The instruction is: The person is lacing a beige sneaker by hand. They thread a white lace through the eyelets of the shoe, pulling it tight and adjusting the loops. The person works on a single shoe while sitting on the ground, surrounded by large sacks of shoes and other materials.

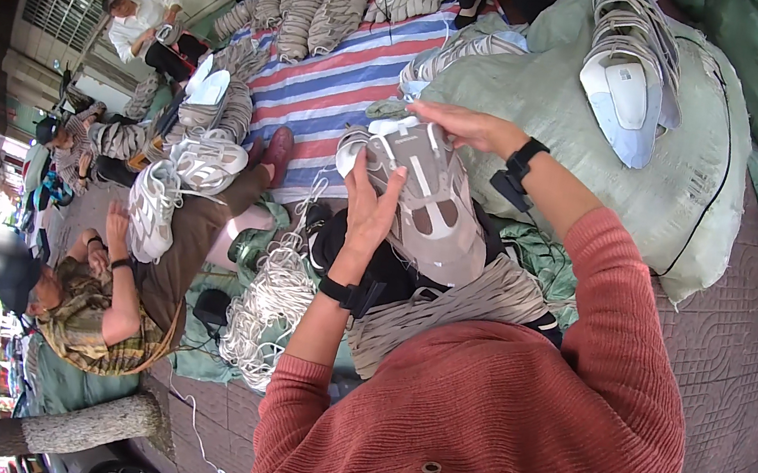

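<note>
A beige-grey sneaker upper (438, 211) with white and light grey panels lies over my lap, its toe toward me. My left hand (369, 210) is closed on its left side, thumb and fingers spread around the edge. At the far end of the upper, my right hand (467, 127) reaches across with fingers stretched out to the left; whether the fingertips touch a lace is too small to tell. Beneath the upper, a bundle of nested beige uppers (446, 313) rests across my lap.
Left of me lies a heap of white laces (268, 318). A seated person (102, 301) has white sneaker uppers (153, 209) on the lap. A stuffed green sack (646, 171) at the right bears stacked uppers (626, 77). Bundled uppers (301, 13) lie on a striped sheet (324, 87).
</note>
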A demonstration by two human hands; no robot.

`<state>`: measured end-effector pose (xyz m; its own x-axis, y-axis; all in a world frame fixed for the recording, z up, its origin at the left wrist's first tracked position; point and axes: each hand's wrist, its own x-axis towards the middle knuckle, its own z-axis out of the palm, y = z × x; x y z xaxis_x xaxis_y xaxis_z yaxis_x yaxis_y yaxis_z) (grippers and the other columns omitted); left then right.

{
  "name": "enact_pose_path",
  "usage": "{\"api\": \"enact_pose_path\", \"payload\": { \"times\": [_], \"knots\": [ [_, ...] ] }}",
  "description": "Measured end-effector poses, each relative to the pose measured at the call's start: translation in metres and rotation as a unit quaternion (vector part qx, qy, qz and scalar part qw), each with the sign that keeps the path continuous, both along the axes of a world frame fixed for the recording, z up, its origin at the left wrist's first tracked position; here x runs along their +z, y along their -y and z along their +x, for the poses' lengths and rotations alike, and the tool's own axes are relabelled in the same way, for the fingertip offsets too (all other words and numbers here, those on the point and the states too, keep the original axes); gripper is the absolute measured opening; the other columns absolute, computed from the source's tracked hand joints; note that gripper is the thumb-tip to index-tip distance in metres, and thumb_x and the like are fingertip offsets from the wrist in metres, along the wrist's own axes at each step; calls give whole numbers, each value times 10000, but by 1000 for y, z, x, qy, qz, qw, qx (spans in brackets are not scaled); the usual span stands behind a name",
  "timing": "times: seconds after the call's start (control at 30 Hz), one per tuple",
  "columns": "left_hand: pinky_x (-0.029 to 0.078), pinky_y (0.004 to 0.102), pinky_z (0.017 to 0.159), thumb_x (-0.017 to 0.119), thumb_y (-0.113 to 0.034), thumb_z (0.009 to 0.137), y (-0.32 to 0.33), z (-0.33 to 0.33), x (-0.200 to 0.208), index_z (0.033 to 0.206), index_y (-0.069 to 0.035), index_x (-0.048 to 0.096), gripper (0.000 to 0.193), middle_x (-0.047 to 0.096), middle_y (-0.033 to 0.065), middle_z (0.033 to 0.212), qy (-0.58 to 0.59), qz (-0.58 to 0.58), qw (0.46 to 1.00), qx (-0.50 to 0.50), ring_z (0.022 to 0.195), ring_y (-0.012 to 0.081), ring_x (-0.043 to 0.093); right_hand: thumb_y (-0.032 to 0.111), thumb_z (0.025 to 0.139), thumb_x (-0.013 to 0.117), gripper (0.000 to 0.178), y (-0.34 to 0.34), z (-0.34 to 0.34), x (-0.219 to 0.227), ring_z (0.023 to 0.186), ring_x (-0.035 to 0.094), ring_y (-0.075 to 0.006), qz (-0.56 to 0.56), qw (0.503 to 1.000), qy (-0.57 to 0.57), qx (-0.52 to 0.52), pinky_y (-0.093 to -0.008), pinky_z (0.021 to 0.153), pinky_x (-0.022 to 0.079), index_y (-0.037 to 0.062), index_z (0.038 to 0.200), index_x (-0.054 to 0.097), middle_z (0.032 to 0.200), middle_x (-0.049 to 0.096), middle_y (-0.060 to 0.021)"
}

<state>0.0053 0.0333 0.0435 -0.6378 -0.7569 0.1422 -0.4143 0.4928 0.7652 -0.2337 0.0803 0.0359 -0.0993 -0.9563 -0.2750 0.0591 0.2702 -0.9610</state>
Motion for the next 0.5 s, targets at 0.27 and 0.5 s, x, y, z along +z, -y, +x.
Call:
{"api": "enact_pose_path", "payload": {
  "times": [0.27, 0.5],
  "knots": [
    [461, 280, 506, 569, -235, 951, -39, 78, -35, 1095, -24, 500, 264, 563, 95, 865, -39, 210, 975, 62, 653, 170, 586, 267, 928, 629, 357, 30, -15, 3, 789, 579, -57, 8, 998, -23, 61, -228, 543, 433, 206, 1280, 627, 986, 634, 45],
    [521, 333, 704, 449, -146, 985, -42, 75, -57, 1027, -48, 522, 130, 634, 92, 905, -165, 572, 803, 32, 756, 192, 628, 231, 876, 685, 290, 53, -9, 22, 761, 558, -80, 45, 991, -99, 77, -238, 501, 388, 206, 1164, 707, 869, 615, 33]
  ]
}}
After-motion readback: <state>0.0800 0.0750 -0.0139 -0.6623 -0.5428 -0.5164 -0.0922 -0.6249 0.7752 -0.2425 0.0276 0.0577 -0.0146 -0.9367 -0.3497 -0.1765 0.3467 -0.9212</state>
